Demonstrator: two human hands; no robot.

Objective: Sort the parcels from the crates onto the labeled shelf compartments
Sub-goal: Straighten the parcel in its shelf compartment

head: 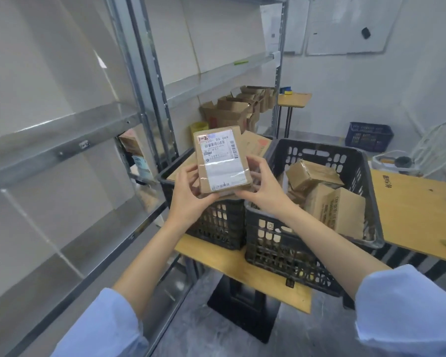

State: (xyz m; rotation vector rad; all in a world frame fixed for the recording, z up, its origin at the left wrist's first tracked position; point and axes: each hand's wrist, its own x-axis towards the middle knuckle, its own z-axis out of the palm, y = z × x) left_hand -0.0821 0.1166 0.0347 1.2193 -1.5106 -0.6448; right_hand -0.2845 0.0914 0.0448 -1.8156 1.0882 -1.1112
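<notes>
I hold a small brown cardboard parcel (220, 161) upright in front of me, its white shipping label facing me. My left hand (191, 194) grips its lower left edge and my right hand (263, 189) grips its lower right edge. Below and behind it stand two black plastic crates on a wooden table: the left crate (216, 225) is mostly hidden by my hands, and the right crate (319, 253) holds several cardboard parcels (327, 197). The metal shelf unit (62, 145) rises on my left.
More open cardboard boxes (232, 112) sit on the floor behind the shelf. A blue crate (368, 136) stands at the far right wall. A second wooden table (420, 215) adjoins on the right. A small table (294, 99) stands at the back.
</notes>
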